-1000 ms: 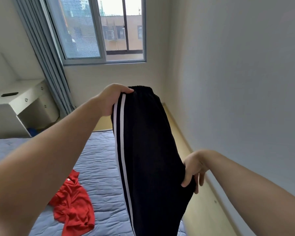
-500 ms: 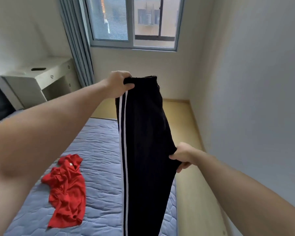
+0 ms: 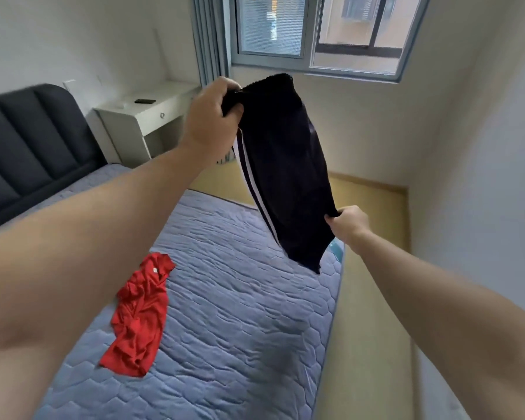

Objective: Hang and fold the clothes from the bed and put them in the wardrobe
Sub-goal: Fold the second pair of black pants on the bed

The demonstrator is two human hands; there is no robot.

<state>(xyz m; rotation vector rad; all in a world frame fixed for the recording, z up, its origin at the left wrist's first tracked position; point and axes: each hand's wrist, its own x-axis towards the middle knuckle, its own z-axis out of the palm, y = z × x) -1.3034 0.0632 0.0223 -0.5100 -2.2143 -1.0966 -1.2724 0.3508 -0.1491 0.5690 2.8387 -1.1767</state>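
Black trousers [image 3: 285,177] with two white side stripes hang in the air over the far end of the bed. My left hand [image 3: 209,122] grips their waistband at the top. My right hand [image 3: 347,224] pinches the right edge of the cloth lower down. The trousers slant from upper left to lower right, their lower end hanging free just above the mattress [image 3: 240,313]. A crumpled red shirt [image 3: 140,313] lies on the blue-grey quilted mattress, left of centre.
A dark padded headboard [image 3: 28,140] stands at the left. A white desk [image 3: 146,116] with a small dark object on it sits by the grey curtain [image 3: 209,40] under the window [image 3: 315,31]. A strip of wooden floor [image 3: 373,298] runs between bed and right wall.
The view has turned left, bringing the headboard in. The trousers have swung up and now slant to the right, with much less length hanging below my right hand. Both hands keep their hold.
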